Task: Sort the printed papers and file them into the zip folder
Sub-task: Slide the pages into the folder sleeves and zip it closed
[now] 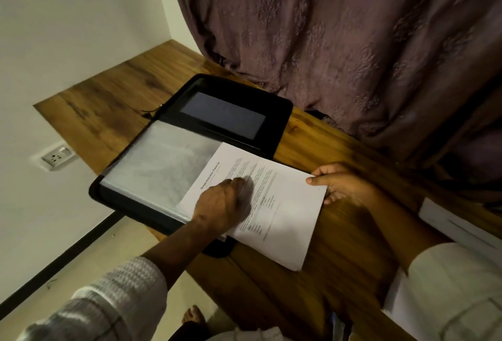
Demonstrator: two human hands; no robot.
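printed paper (274, 221) lies half over the open zip folder (233, 112), its outer edge pinched by the right hand (339, 185) beside the folder; the left hand (222, 204) rests on the sheet, fingers too blurred to read. filing looks under way; next, the sheet must slide into the folder's clear sleeve (163, 161)

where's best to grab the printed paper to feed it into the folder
Pinch the printed paper at its right corner, coming from the right: that end lies off the zip folder on the desk, clear of the left hand resting on its middle. The right hand pinches there.
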